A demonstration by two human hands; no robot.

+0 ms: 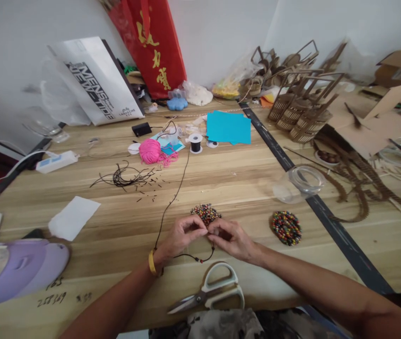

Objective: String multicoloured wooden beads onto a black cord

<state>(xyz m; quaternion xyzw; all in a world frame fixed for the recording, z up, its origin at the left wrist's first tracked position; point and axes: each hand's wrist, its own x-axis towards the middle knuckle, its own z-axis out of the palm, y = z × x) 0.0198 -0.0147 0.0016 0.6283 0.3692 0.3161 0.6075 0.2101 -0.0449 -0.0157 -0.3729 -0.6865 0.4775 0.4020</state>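
Note:
My left hand [182, 234] and my right hand [234, 239] meet at the fingertips, each in a pinch, thumb against index finger. From beneath the right fingertips hangs a thin black cord [186, 255] with a few small red and dark beads [200, 260] strung on it. What the left fingertips hold is too small to make out. Just behind the fingers lies a pile of multicoloured beads [205, 213]. Black cord also runs from a white-flanged spool [195, 143] down to my left wrist. Scissors [211, 294] with pale handles lie in front of the hands.
A coil of bead strands [286, 228] lies right of my hands, near a clear tape roll [306, 180]. Cut black cords [126, 176], pink yarn [150, 151] and blue sheets [228, 127] lie further back. A purple device [24, 268] sits left; wooden lanterns [299, 110] stand back right.

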